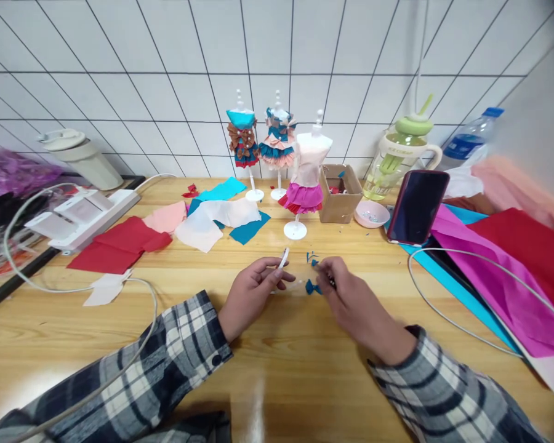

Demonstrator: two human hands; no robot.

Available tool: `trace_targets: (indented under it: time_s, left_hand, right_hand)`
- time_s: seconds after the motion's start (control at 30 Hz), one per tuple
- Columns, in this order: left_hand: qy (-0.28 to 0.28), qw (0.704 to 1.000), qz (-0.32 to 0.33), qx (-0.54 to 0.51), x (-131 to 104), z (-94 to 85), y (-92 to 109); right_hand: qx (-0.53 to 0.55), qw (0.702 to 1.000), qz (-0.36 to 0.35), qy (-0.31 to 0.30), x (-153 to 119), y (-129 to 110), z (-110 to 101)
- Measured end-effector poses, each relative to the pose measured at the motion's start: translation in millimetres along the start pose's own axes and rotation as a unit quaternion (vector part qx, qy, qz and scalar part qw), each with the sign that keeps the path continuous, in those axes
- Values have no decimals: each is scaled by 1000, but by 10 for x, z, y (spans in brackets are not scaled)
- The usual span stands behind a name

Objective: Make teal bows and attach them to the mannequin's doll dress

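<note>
White strip (284, 258): upright-ish, pinched btwn thumb & fingers of L hand (253, 289), just above worktop (277, 381).
R hand (353, 301): fingers curled closed, tips by small teal bits (314, 263); something tiny & dark in the grip, can't tell what.
Teal bow (313, 287): on worktop btwn hands, just beside R fingers.
Clear piece (297, 287): btwn hands, too blurred to ID.
Dress forms: 3 on white stands, beyond hands. Nearest (311, 163) w/ pale pink top, magenta & red ruffles; middle (277, 140) w/ teal & peach tiers; L one (242, 138) w/ turquoise top, brown bows.
Cardboard box (340, 195): R of nearest form, w/ scraps inside.
Pink dish (372, 215): beside box, small beads inside.
Phone (418, 207): propped up nr dish; jug (390, 161) w/ green lid & water bottle (473, 138) behind.
Fabric, R: red (530, 252), magenta (493, 283), turquoise (461, 295) sheets, overlapping.
Fabric, L: red cloth (120, 246), peach, white (203, 224) & teal pcs.
Power strip (92, 221): far L, w/ plugs & white cable (50, 288); lidded cup (85, 160) behind.
</note>
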State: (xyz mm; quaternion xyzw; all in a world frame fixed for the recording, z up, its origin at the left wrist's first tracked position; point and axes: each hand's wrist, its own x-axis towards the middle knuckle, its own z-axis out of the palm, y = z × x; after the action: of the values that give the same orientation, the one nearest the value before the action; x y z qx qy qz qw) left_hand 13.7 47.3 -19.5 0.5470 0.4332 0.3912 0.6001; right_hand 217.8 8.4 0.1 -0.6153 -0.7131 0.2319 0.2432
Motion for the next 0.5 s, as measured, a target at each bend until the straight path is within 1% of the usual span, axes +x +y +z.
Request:
trace_targets:
  time_s: [0.07, 0.13, 0.27, 0.5]
  left_hand:
    - [-5, 1000, 3, -8, -8, 6, -10]
    - [-10, 1000, 8, -16, -17, 15, -18]
    - [-27, 999, 13, -22, -42, 37, -15]
    - [-66, 997, 28, -12, -79, 66, -6]
  right_hand:
    - [26, 998, -13, -47, -64, -98, 98]
    - [42, 997, -17, -64, -85, -130, 163]
    - [65, 996, -9, -58, -60, -103, 208]
    - [88, 995, -1, -42, -46, -83, 206]
